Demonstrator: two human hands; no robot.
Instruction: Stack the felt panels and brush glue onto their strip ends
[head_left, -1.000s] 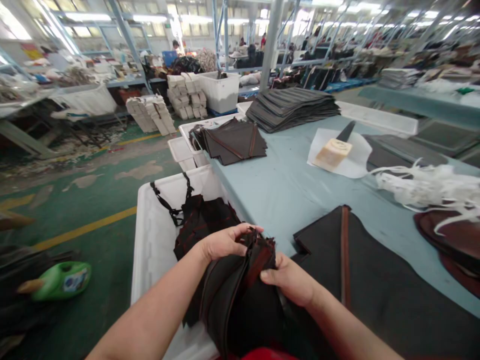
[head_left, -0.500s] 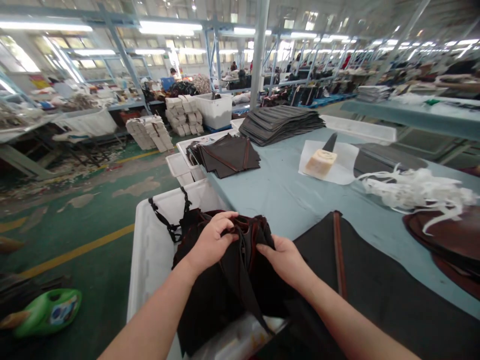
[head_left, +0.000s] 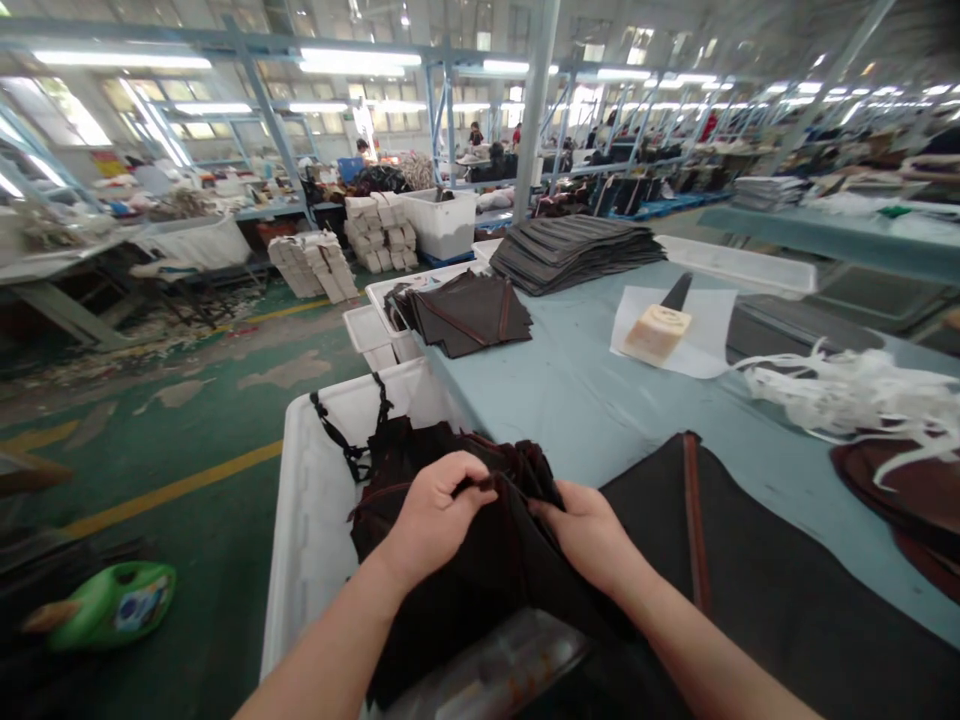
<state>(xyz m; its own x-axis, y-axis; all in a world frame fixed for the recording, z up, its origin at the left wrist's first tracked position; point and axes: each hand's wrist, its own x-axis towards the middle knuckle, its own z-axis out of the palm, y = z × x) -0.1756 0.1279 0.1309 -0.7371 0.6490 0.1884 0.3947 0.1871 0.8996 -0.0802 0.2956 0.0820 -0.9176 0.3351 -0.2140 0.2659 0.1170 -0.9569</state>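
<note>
Fabric pieces, dark with reddish-brown edges, are bunched over the white bin beside the pale blue table. The left hand pinches an upper edge of them between its thumb and curled forefinger; the right hand holds the bunch nearby, its thumb pressed to the near face and its other fingers mostly hidden behind the cloth. Clear plastic shows just below the pieces, and to the right a dark panel with a brown strip lies on the table
</note>
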